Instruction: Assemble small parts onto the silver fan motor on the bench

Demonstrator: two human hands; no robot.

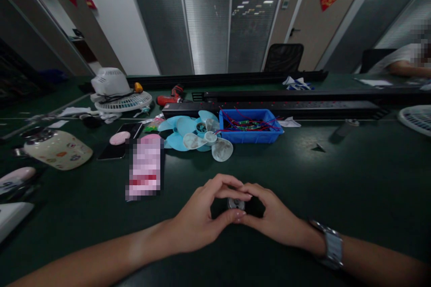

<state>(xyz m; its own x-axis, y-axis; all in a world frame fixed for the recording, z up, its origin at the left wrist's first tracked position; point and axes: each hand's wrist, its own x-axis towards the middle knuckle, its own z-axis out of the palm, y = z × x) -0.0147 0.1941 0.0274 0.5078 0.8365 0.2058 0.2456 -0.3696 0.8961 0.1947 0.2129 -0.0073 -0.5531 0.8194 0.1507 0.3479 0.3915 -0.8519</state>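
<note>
Just above the green tabletop, near the middle of the front, is a small round metal part that looks like a little motor seen end-on. My left hand reaches it from the left, fingers curved over its far side and thumb at its near side. From the opposite side my right hand meets it, with fingertips and thumb touching those of my left hand. Both hands are closed around the part, forming a ring, and the fingers cover some of its edge. My right wrist wears a watch.
Ahead lie blue and whitish fan blades beside a blue bin of wires and circuit boards. A red power drill, white fan, phone, pink packet and cream jug are leftward. A person's arm is far right.
</note>
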